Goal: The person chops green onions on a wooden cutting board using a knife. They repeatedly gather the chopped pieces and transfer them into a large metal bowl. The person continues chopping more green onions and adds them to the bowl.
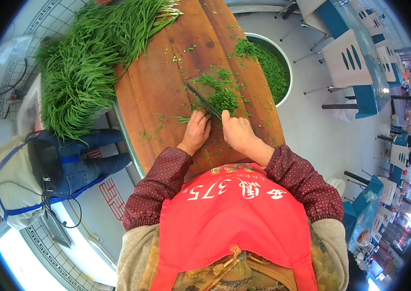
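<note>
My right hand (pixel 241 131) grips the handle of a kitchen knife (pixel 203 99), whose dark, narrow-looking blade points up and left over the wooden board (pixel 147 94). My left hand (pixel 195 131) is curled on the board, its fingertips close to the blade. Under those fingers lies a small bunch of green chives (pixel 181 119), with a few stem ends sticking out to the left; most of it is hidden by the hand. Just past the blade sits a loose heap of chopped chives (pixel 223 100), with more bits scattered around it.
A large pile of whole chives (pixel 78 80) covers the board's far left and hangs over its edge. Beyond the right edge, a round metal basin (pixel 288 63) holds chopped greens. A person (pixel 52 163) in an apron stands at left. Tables (pixel 376 91) and chairs (pixel 347 60) stand at right.
</note>
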A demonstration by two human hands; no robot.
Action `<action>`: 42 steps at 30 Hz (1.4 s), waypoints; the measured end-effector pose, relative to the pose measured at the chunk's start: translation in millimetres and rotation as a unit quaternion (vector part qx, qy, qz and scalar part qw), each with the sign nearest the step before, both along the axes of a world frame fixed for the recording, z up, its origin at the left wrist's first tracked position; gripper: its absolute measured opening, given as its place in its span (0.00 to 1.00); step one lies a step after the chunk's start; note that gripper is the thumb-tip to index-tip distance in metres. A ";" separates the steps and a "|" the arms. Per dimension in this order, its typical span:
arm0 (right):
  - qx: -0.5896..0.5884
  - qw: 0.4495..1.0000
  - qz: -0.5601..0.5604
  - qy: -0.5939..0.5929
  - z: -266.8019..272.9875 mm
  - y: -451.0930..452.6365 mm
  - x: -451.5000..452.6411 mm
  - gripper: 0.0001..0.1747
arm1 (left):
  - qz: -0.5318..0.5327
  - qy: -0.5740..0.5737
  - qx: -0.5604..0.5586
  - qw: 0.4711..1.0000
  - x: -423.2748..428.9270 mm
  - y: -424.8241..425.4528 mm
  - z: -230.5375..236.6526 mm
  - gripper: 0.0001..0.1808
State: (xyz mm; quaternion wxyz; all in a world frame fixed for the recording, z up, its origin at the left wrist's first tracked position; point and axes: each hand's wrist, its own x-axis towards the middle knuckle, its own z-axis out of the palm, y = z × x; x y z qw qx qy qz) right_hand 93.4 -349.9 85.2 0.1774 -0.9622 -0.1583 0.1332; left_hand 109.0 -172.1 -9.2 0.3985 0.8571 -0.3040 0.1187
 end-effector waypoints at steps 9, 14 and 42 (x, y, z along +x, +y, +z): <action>0.052 0.997 -0.039 -0.030 -8.1 -14.7 -1.9 0.12 | 0.063 -0.001 0.037 0.997 -12.7 -18.6 13.1 0.25; 0.024 0.997 -0.037 -0.057 14.0 -22.8 -12.4 0.11 | 0.076 -0.049 0.006 0.996 -3.1 -13.7 3.5 0.11; -0.050 0.997 -0.052 -0.035 7.1 -39.3 -3.8 0.13 | 0.013 -0.041 -0.030 0.999 23.5 -23.6 0.5 0.12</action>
